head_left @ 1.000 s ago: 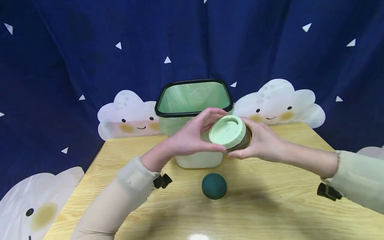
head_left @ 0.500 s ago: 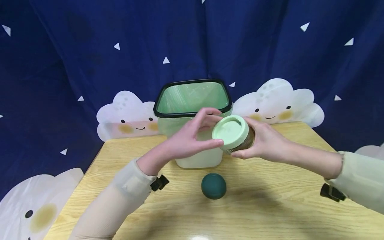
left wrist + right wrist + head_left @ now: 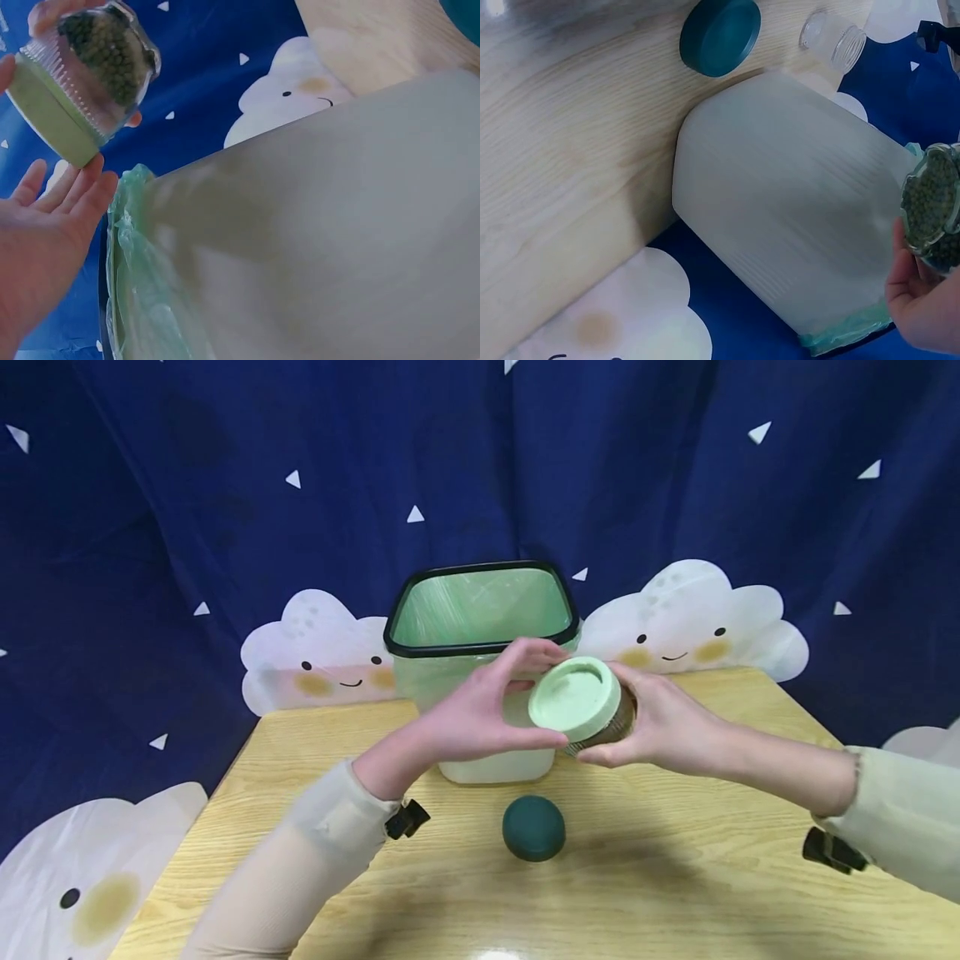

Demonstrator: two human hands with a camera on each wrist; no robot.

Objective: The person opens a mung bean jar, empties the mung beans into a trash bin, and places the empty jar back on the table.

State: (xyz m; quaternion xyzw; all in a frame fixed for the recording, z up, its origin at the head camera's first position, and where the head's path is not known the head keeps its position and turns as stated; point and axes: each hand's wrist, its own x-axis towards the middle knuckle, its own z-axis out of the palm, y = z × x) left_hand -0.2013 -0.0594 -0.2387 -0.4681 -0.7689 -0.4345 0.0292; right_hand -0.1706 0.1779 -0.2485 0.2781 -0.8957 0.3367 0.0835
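Note:
Above the table, in front of the bin, my right hand (image 3: 671, 722) grips a clear ribbed jar (image 3: 618, 727) by its side. Small round green grains (image 3: 112, 60) fill part of the jar, seen in the left wrist view. Its pale green lid (image 3: 573, 700) is on and tilts toward my left hand. My left hand (image 3: 476, 710) reaches round the lid, thumb at the lower edge and fingers at the far edge. In the left wrist view the fingertips (image 3: 90, 169) meet the lid's rim. The right wrist view catches only the jar's bottom end at its edge.
A white bin (image 3: 498, 764) with a black rim and green liner stands behind my hands. A teal round thing (image 3: 533, 828) lies in front of it. The right wrist view shows a clear threaded container (image 3: 832, 41) near the bin. A blue curtain (image 3: 480, 460) hangs behind.
Half a second ago my left thumb and fingers stood looser from the lid; now they are back around it. The jar shifted slightly right, then a little lower in view.

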